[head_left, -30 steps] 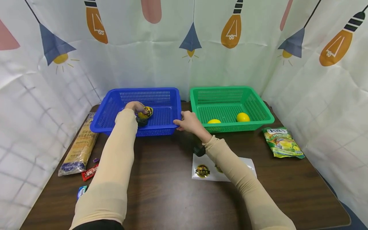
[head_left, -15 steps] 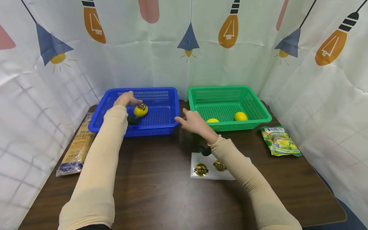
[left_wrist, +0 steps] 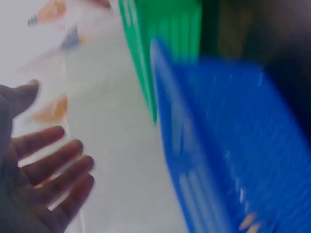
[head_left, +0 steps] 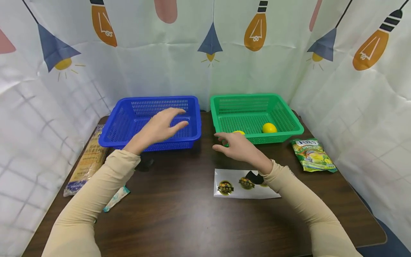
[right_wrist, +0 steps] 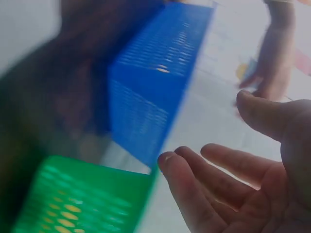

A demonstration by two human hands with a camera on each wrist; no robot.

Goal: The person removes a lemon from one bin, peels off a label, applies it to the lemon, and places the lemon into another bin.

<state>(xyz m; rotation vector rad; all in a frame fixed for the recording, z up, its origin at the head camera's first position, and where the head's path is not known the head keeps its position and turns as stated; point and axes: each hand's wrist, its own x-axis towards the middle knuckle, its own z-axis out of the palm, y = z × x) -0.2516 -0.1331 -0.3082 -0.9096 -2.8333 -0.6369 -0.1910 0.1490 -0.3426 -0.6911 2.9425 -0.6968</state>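
Observation:
In the head view, my left hand [head_left: 157, 126] hovers over the blue basket [head_left: 151, 146], fingers spread and holding nothing. The left wrist view also shows those fingers [left_wrist: 63, 170] apart and bare. My right hand [head_left: 239, 147] is near the front left corner of the green basket [head_left: 273, 138], fingers loosely bent around nothing. Two yellow fruits lie in that basket: a round one [head_left: 269, 128] and another [head_left: 239, 132] mostly behind the rim. The stickered yellow fruit is hidden in the head view. A white sheet [head_left: 231, 193] with round black-and-gold stickers lies below my right hand.
A long pack of noodles [head_left: 88, 162] lies along the table's left edge. A small light-blue wrapper [head_left: 117, 198] is partly behind my left sleeve. At the right lies a green FOX'S candy bag [head_left: 314, 156]. A patterned curtain [head_left: 179, 71] stands behind the baskets.
My left hand has let go of the stickered yellow fruit in the blue basket and lifted, moving right. My right hand has left the blue basket's rim and moved right toward the green basket.

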